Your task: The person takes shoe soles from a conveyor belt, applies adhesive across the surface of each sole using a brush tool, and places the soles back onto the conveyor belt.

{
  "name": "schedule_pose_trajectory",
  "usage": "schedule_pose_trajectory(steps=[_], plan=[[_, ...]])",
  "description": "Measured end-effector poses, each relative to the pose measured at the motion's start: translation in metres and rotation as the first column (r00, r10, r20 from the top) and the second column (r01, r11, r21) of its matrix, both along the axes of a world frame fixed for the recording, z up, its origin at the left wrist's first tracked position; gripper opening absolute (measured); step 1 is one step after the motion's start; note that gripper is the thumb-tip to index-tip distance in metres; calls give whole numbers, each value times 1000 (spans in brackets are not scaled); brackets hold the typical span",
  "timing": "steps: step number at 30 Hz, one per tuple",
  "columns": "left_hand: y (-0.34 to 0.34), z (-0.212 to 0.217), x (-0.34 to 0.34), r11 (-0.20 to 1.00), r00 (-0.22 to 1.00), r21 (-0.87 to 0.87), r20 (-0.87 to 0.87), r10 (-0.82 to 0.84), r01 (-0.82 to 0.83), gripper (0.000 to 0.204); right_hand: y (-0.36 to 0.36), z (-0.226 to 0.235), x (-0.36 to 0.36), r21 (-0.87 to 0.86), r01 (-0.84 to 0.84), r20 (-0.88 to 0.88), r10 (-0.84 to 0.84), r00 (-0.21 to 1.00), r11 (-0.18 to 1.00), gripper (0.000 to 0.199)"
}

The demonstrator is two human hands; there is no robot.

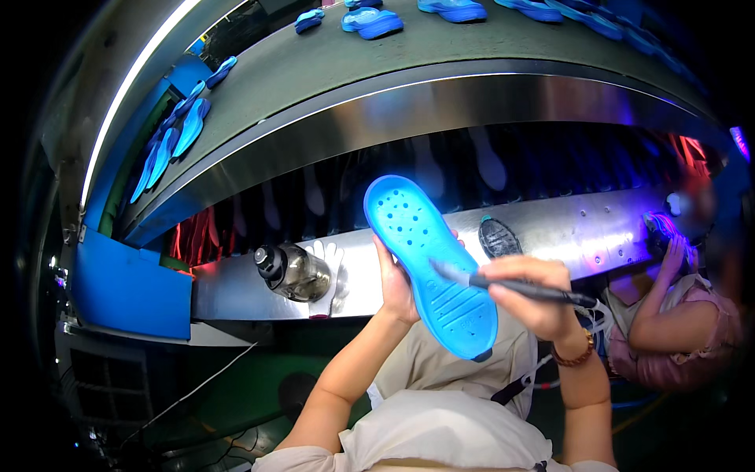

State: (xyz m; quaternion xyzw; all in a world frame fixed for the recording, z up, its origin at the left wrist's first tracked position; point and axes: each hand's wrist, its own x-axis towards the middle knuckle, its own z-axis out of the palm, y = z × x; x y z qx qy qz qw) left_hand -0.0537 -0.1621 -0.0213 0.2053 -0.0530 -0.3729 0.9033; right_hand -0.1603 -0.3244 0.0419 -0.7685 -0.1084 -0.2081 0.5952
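Observation:
A bright blue shoe sole (409,244) with small dots near its top and slanted ridges lower down is tilted across the middle of the view. My left hand (399,285) grips it from the left edge and from behind, so part of the fingers is hidden. Held in my right hand (539,295) is a slim black-handled brush (543,291), pinched between thumb and fingers. Its pale, blurred tip lies over the sole's midsection; whether it touches, I cannot tell. A braided bracelet (576,352) circles my right wrist.
A dark bottle (292,271) and a white glove (329,267) lie left on the metal ledge (228,287); a black sole (499,237) lies right. Several blue soles (372,23) rest on the green belt (314,67) beyond. Another person (680,315) sits at the right, hands near the ledge.

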Motion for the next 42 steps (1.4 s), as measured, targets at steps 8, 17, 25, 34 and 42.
schedule_pose_trajectory(steps=[8,17,25,34,42], plan=[[9,19,8,991,995,-86,-1,103,-103,88,1,-7,-6,119,-172,-32,176,984,978,19],[14,26,19,985,990,-121,61,128,-120,88,-8,-18,-11,153,-287,-83,302,950,946,23],[23,26,22,989,987,-70,83,138,-132,89,-5,-30,-20,393,-345,-129,422,897,853,23],[24,18,28,993,981,-39,158,115,-110,91,-6,-44,-19,309,-404,-108,453,885,861,21],[12,41,-7,978,980,80,75,185,-191,85,15,-50,-20,734,-86,-151,287,946,673,20]])
